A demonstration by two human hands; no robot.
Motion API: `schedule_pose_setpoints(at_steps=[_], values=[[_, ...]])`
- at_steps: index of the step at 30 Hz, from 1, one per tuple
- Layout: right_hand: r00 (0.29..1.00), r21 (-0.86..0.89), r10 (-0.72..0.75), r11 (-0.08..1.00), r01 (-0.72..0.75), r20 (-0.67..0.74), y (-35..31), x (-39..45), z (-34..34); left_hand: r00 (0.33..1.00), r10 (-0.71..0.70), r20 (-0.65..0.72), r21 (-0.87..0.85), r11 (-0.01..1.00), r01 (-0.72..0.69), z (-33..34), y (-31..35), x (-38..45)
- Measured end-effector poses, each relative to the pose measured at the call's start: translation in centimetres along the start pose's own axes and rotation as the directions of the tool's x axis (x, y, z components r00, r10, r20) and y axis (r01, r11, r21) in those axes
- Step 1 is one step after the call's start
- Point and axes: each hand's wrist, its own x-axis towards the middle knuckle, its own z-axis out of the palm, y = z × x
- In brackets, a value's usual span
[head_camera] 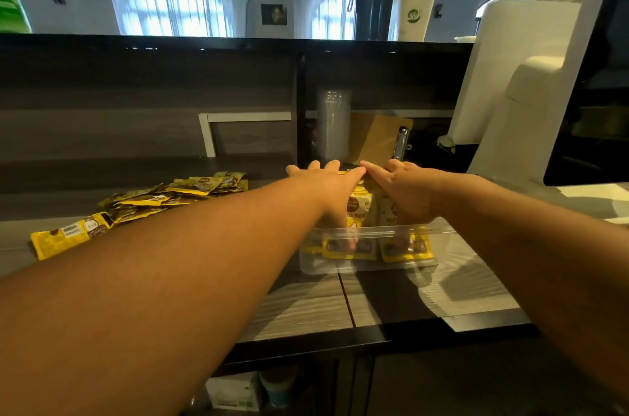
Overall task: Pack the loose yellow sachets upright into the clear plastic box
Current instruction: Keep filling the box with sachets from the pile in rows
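Note:
A clear plastic box sits on the wooden counter ahead of me, with several yellow sachets standing upright inside it. My left hand lies over the tops of those sachets, fingers spread and pointing away from me. My right hand presses on the same bundle from the right, its index finger touching my left hand's fingertips. A pile of loose yellow sachets lies flat on the counter to the left. One more sachet lies nearest the left edge.
A stack of clear cups and a brown clipboard stand behind the box. A white machine fills the right side. A raised dark ledge runs across the back, with a tall paper cup on it.

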Motion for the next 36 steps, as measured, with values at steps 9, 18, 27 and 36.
schedule_pose_setpoints(at_steps=[9,18,27,36], values=[[0.977,0.093,0.074,0.994,-0.056,-0.199,-0.3,-0.7,1.0,0.971,0.006,-0.239,0.040,0.999,0.003,1.3,0.6,0.7],[0.998,0.206,0.028,0.979,-0.016,-0.057,-0.1,-1.0,-1.7,0.977,-0.002,-0.215,-0.200,0.979,-0.042,-0.1,-1.2,-0.6],[0.907,0.389,0.012,0.906,0.169,-0.422,-8.9,-0.2,-6.3,0.868,-0.316,-0.384,-0.548,0.834,0.061,2.7,-9.7,-6.9],[0.925,0.544,-0.121,0.778,0.313,-0.360,-23.3,4.8,-6.1,0.765,-0.544,-0.345,-0.409,0.820,0.399,9.5,-19.9,-13.8]])
